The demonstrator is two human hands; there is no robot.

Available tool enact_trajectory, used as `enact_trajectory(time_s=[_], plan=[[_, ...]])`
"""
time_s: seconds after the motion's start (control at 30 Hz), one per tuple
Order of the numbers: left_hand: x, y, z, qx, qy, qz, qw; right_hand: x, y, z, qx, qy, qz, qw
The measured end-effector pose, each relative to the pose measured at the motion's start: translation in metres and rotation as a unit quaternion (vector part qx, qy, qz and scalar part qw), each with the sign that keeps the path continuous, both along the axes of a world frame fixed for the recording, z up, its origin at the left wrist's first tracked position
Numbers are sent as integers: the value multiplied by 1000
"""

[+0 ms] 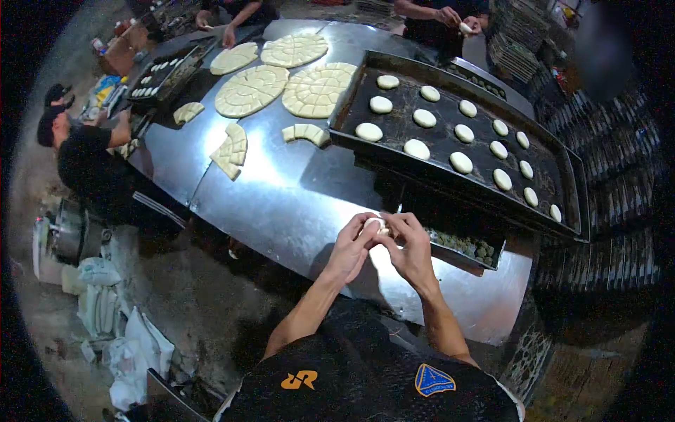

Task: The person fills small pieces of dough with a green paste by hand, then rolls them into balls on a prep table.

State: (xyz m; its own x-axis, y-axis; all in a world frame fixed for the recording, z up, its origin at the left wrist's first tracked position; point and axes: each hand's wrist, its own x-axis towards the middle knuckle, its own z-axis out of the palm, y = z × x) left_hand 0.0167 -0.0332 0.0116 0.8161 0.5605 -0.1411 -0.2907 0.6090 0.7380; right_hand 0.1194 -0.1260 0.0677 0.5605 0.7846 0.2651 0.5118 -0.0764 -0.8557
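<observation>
Above the near part of the metal table, my left hand (348,250) and my right hand (409,252) meet around a small piece of pale dough (377,225). The fingers of both hands are closed on it, and they partly hide it. Just right of my right hand lies a dark tray of greenish-brown filling balls (464,246), partly under the large baking tray's edge. That black baking tray (450,163) holds several flattened white dough rounds (460,162) in loose rows.
Large scored dough discs (252,91) lie across the metal table (281,211), with cut dough strips (232,151) nearer me. Co-workers stand at the far side and at the left, one in a black shirt (91,158). Stacked trays (605,204) rise at right.
</observation>
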Motion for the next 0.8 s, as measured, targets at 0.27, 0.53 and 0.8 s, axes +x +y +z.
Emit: enact_trajectory(time_s=[0.27, 0.53, 0.8], plan=[[-24, 25, 4, 15, 2, 55, 998, -21, 30, 10, 72, 4, 1, 997], [-43, 39, -15, 49, -39, 57, 996, -29, 51, -3, 63, 48, 67, 995], [-100, 76, -22, 196, 123, 201, 952, -15, 51, -139, -106, -176, 102, 973]])
